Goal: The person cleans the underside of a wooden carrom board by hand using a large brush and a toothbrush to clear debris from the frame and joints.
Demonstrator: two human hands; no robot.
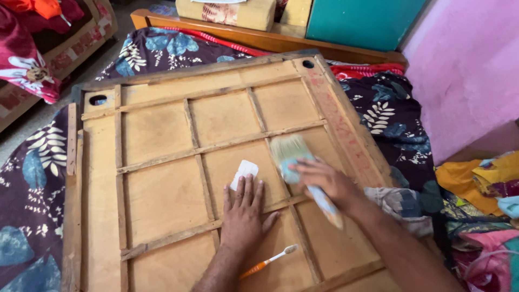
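Note:
A large wooden board (162, 189) with a grid of thin battens lies face down on a bed. My left hand (243, 212) rests flat on it, fingers together, fingertips on a small white rectangular piece (244, 172). My right hand (324, 181) grips a wide paintbrush (294, 157) with a light blue ferrule and pale bristles, its bristles touching the board just right of the white piece. An orange-handled toothbrush (268, 261) lies on the board beside my left wrist.
A dark floral bedsheet (32, 178) covers the bed under the board. Crumpled cloth (403, 203) and colourful clothes (481, 184) lie at the right. A pink wall (470, 65) stands on the right, a wooden bed frame (259, 38) and teal panel (357, 21) behind.

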